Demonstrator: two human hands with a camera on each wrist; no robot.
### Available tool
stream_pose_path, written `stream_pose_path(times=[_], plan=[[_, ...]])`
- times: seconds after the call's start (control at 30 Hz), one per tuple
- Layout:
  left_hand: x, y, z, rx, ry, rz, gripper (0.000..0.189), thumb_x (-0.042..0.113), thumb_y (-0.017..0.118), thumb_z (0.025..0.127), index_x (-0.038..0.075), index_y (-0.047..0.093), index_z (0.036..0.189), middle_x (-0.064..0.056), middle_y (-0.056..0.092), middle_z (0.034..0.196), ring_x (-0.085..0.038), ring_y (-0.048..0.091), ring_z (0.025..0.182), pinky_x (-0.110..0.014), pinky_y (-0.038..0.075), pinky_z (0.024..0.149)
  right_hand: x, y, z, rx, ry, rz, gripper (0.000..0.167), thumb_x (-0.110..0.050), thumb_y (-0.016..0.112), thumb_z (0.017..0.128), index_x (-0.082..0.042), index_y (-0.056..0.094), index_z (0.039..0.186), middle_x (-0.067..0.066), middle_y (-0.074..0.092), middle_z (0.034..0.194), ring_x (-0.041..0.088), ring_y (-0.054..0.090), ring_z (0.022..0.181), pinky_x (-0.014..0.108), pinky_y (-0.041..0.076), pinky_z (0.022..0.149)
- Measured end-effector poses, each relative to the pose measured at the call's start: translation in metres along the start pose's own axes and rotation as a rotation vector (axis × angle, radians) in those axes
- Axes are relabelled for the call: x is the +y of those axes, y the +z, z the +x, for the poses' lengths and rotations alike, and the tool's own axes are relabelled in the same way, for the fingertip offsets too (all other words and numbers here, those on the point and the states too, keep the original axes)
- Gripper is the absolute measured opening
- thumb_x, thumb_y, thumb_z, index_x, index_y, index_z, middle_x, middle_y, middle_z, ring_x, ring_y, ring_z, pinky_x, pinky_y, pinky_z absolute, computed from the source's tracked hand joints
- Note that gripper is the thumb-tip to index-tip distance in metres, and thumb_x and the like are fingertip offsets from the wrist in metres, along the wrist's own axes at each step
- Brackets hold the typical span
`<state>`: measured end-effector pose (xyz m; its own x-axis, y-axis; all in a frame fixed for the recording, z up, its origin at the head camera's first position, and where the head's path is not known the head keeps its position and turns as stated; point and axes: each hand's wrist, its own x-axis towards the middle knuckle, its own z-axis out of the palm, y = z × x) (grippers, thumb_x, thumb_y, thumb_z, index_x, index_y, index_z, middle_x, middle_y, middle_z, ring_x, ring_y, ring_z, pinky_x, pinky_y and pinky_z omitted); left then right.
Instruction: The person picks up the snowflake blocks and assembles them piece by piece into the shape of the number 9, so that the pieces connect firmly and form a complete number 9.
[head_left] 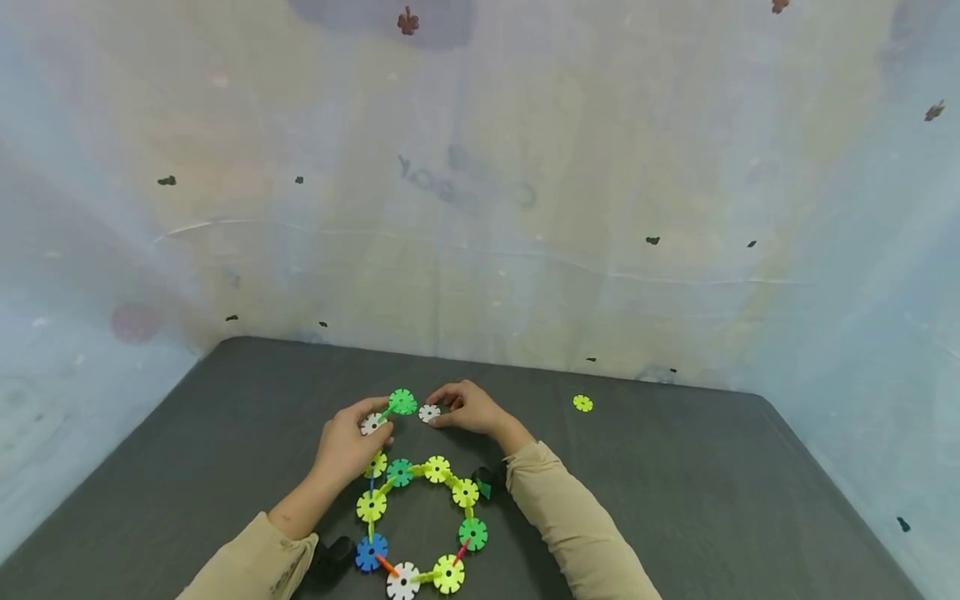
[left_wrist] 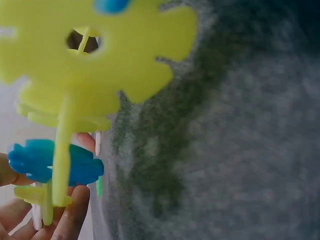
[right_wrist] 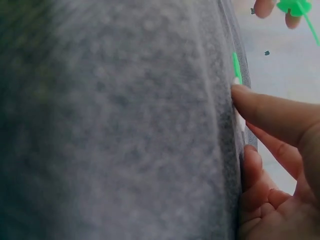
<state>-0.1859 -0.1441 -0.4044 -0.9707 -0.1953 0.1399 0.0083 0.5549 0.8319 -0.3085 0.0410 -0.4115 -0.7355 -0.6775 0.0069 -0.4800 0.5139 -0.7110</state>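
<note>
My left hand grips the far end of a chain of slotted plastic snowflake discs, thumb and fingers round a white disc. A bright green disc juts out beyond it. Just to the right, my right hand pinches a loose white disc by its edge, close to the green one. Nearer me lies a ring of linked discs, with a blue disc, a white disc and several yellow and green ones. A large yellow disc fills the near part of the left wrist view.
A single yellow disc lies apart on the dark grey table, right of my right hand. Behind the table hangs a pale patterned sheet, which also runs along both sides. Beige sleeves cover my forearms, and black wrist straps sit near the ring.
</note>
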Motion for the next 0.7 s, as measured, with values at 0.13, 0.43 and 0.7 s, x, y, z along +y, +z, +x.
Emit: stream_pose_path(times=[0.13,0.43,0.7], plan=[[0.001,0.000,0.001,-0.007,0.020,0.003,0.043,0.009,0.060,0.091,0.007,0.054,0.134,-0.020,0.065,0.117,-0.019,0.069,0.073,-0.028,0.044,0.049,0.000,0.001,-0.001,-0.007,0.040,0.018,0.030,-0.015,0.075,0.084,-0.009,0.068,0.112,0.005,0.060,0.106,0.010,0.050,0.084,0.025,0.045,0.075],[0.006,0.000,0.005,-0.086,0.056,-0.003,0.052,0.011,0.063,0.092,0.012,0.047,0.141,-0.019,0.065,0.112,-0.016,0.067,0.067,-0.029,0.048,0.054,0.001,-0.001,-0.008,0.012,0.104,0.101,0.029,-0.013,0.078,0.080,-0.008,0.066,0.106,0.005,0.057,0.099,0.014,0.051,0.085,0.028,0.045,0.075],[0.009,-0.001,0.005,-0.165,0.089,0.012,0.055,0.011,0.060,0.095,0.016,0.041,0.146,-0.029,0.056,0.127,-0.014,0.066,0.060,-0.028,0.048,0.050,0.003,-0.004,-0.019,0.010,0.120,0.204,0.023,-0.007,0.074,0.083,-0.004,0.062,0.102,0.004,0.057,0.090,0.013,0.050,0.077,0.024,0.044,0.067]])
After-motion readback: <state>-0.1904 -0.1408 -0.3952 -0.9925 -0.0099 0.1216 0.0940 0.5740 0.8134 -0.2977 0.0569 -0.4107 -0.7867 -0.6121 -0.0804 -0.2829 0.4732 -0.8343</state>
